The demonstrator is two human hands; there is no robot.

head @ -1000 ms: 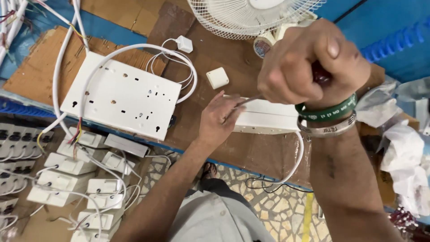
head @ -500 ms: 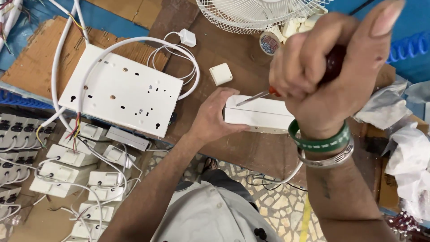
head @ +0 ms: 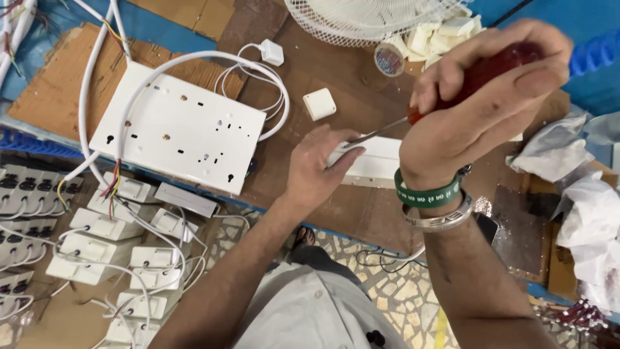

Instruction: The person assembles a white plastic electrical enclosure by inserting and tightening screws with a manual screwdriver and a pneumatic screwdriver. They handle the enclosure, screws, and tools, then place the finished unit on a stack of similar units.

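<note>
right hand [head: 481, 103]: closed around red-handled screwdriver [head: 452, 87], tip at white box [head: 371, 161] | left hand [head: 316, 165]: flat, pressing on box | small white cube [head: 319, 103]: just beyond box

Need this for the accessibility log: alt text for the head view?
Right hand grips a red-handled screwdriver, its tip at a long white plastic box steadied by the left hand on a brown wooden bench. A large white board lies alongside.

Red-handled screwdriver [head: 478, 74], white box [head: 374, 161]
</note>
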